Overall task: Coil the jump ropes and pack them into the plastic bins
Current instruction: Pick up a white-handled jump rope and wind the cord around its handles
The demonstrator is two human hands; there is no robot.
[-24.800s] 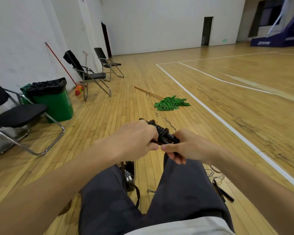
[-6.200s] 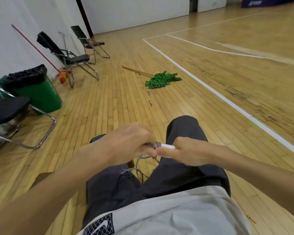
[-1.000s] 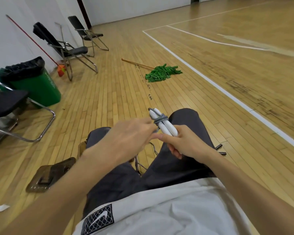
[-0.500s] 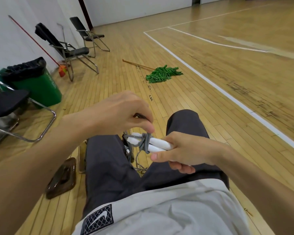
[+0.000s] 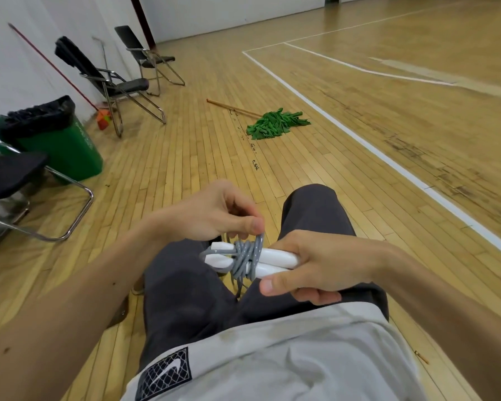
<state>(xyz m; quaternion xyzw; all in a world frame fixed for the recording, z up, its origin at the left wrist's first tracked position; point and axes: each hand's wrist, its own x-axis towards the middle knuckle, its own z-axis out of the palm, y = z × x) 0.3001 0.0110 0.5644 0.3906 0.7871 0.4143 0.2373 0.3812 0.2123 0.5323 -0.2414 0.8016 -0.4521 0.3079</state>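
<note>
Wooden gym floor (image 5: 185, 169) all round, with folding chairs (image 5: 122, 85) and a green waste bin (image 5: 64, 146) along the left wall and a green mop (image 5: 275, 124) lying farther out. Seated, working over the lap.

Gripping the two white handles (image 5: 275, 257) side by side in the right hand (image 5: 315, 267), fingers curled round their near ends, held roughly level above the dark trousers. Pinching the grey cord (image 5: 248, 256) between thumb and fingers of the left hand (image 5: 214, 215), directly above the turns already crossing the handles near their free ends.

Midway through the coiling step, by the look of it: several wraps on, loose cord hanging down between the knees. Calls next for carrying the pinched length round the handles again, keeping it taut so the turns do not slide off the ends, then tucking the tail. No plastic bin in view; packing not yet begun.

Against a second back: handles then tilted up and away, now laid level and pointing left. Against half a second back: left hand a little lower, close over the wraps; right hand's grip much the same.
</note>
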